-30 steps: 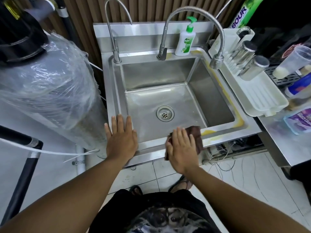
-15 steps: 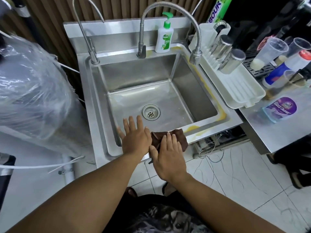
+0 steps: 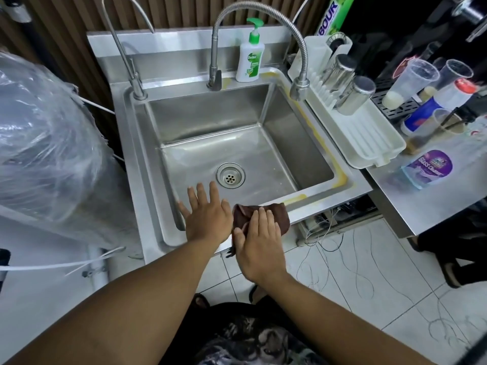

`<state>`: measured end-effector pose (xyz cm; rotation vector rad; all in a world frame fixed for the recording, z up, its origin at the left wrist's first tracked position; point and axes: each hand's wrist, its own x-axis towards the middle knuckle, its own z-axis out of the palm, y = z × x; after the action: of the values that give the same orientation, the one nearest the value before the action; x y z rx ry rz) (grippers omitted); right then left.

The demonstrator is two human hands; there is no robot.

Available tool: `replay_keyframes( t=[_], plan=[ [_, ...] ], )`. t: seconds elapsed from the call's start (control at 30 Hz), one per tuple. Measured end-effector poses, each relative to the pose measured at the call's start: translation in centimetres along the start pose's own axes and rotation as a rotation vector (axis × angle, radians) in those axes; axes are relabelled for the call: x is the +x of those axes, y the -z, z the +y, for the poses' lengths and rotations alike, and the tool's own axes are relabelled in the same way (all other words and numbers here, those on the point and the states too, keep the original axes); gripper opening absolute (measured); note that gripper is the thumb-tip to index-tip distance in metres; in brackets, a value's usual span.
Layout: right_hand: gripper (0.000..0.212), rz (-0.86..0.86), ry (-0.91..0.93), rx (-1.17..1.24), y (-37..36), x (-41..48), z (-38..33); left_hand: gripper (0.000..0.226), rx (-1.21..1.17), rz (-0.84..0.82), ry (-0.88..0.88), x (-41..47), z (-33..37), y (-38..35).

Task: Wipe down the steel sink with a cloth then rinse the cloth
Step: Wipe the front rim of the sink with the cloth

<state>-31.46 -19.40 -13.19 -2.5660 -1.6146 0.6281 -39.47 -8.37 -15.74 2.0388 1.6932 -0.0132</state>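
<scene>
Head view, down onto the steel sink [image 3: 210, 119]. Finds the left hand [image 3: 208, 217] no longer flat on the left front corner of the rim, as a second ago, but moved across to just beside the right hand [image 3: 259, 243]. Shows its fingers straight and spread over the basin's front edge, near the drain [image 3: 230, 175]; cannot tell whether touching the steel. Shows almost no change from half a second ago. Keeps the right hand where it was, with fingers straight and together, pressing flat on the brown cloth [image 3: 276, 214] rather than curled round it. Leaves the cloth bunched on the front rim, just left of the yellow stain [image 3: 296, 198] and partly draped over the outer edge, in much the same spot throughout. Suggests the left hand coming in to help, perhaps to gather or refold the cloth, or to steady at the rim while wiping goes on. Puts the task early, as a judgement: only the front rim under the cloth, basin floor and walls yet to be reached, yellow marks still along the right rim. Sees no water running from the tap [image 3: 300, 85], so the rinse not yet begun. Calls next for a firmer hold on the cloth and a sweep along the rim or down into the basin.
</scene>
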Motion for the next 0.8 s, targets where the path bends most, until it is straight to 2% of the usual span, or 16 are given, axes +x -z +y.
replay_keyframes(
  t=[0.07, 0.13, 0.23, 0.33, 0.47, 0.6, 0.73, 0.8],
  plan=[
    [0.097, 0.067, -0.046, -0.021, 0.8, 1.4, 2.1, 0.059, 0.006, 0.004, -0.012, -0.1, 0.0, 0.0],
    [0.097, 0.116, -0.165, -0.062, 2.2, 4.1, 5.3, 0.059, 0.012, 0.008, -0.017, -0.3, 0.0, 0.0],
    [0.079, 0.066, -0.290, -0.089, 4.4, 6.8, 8.1, 0.059, 0.021, 0.000, -0.022, -0.3, -0.1, 0.1],
    [0.075, 0.035, -0.259, -0.079, 3.5, 6.0, 6.5, 0.059, 0.032, -0.027, -0.022, -0.2, 0.1, 0.1],
    [0.083, 0.041, -0.053, -0.127, 0.7, 2.2, 2.6, 0.060, 0.037, -0.028, -0.020, 0.0, 0.4, -0.2],
    [0.087, -0.002, 0.068, -0.137, 1.0, 1.9, 3.8, 0.062, 0.010, -0.009, -0.001, 0.2, 1.7, -0.1],
    [0.069, -0.003, -0.071, -0.156, 3.9, 5.4, 8.9, 0.060, -0.042, 0.003, -0.019, -0.1, 5.2, -0.8],
    [0.067, 0.015, -0.153, -0.163, 5.6, 7.4, 11.9, 0.060, -0.051, 0.001, -0.011, -0.6, 6.3, -1.5]
  ],
)
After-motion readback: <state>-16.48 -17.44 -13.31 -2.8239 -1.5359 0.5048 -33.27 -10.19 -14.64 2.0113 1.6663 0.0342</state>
